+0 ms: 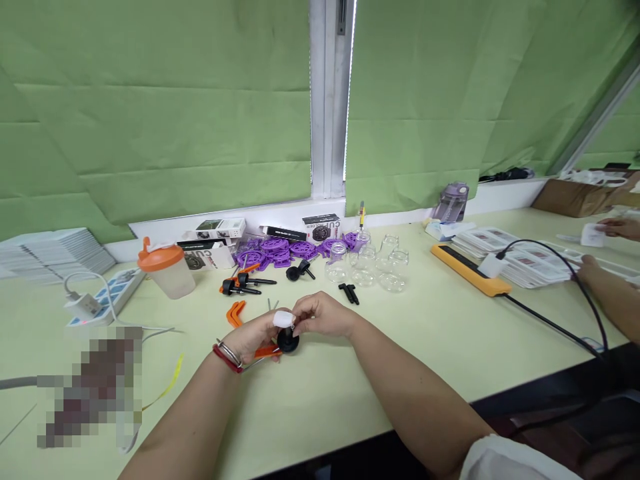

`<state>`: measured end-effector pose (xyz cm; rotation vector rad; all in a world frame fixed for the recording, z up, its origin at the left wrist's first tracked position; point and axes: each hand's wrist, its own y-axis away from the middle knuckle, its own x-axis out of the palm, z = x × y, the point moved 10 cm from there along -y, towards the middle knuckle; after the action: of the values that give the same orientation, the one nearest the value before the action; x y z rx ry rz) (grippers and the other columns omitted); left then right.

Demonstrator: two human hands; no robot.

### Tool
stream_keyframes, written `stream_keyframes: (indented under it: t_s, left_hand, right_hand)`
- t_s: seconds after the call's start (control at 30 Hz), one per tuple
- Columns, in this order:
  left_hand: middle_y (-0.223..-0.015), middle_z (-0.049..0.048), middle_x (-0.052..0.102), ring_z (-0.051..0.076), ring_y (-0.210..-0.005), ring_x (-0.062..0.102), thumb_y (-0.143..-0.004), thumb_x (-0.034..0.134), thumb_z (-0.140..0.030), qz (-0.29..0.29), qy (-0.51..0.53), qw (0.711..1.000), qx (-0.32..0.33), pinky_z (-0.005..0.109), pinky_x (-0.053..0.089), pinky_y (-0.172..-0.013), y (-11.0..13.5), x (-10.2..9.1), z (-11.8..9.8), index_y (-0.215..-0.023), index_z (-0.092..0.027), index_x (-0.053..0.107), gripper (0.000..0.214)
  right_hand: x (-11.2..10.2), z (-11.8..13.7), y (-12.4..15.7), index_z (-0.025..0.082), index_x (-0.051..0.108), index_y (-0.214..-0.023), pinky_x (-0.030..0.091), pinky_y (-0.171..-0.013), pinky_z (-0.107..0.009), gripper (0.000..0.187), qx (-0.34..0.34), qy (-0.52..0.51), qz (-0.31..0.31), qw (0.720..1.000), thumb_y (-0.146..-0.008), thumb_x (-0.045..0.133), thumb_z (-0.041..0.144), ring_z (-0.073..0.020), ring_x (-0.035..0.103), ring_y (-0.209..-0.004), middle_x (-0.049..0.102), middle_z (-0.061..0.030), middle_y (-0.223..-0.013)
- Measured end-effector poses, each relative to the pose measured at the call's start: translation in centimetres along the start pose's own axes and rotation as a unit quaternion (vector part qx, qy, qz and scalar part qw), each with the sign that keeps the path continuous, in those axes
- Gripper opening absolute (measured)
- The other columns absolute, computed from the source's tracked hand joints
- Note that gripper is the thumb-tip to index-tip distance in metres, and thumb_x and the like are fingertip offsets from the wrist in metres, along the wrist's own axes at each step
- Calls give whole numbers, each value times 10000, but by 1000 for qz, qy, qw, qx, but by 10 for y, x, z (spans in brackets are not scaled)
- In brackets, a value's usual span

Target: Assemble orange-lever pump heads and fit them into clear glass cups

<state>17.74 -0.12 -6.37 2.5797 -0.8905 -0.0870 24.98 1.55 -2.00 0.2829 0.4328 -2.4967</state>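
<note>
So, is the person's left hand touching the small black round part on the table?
Touching. The head view shows the left hand closed around the black round part; the part sits directly against its fingers, with no gap visible.

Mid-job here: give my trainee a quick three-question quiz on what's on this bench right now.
1. True or false: the clear glass jars stand farther from the person than the black round part.
2. Which wrist wears the red and silver bracelets? A) left hand B) right hand
3. Fill in: the lid of the cup beside the power strip is ____.
Key: 1 true; 2 A; 3 orange.
</note>
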Motion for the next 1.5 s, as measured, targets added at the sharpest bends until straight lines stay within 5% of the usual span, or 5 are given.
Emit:
stream_keyframes:
  t_s: [1.07,1.5]
  left_hand:
    - [-745,39,572,196,-684,552,-643,615,-501,-20,-4,1000,-1,277,443,-490,-2,-5,3,-831,-190,547,369]
    - [-748,34,588,208,-690,579,-646,623,-497,-7,19,1000,-2,263,437,-470,-2,-5,5,-874,-185,571,390]
  right_hand:
    - [1,13,2,161,710,-786,446,-680,-230,99,-51,66,11,996,-691,705,190,-122,581,-705,647,-16,-776]
    - [-1,-3,1,143,676,-737,427,-602,-221,130,-4,20,-10,1000,-641,739,205,-98,525,-614,606,7,-687]
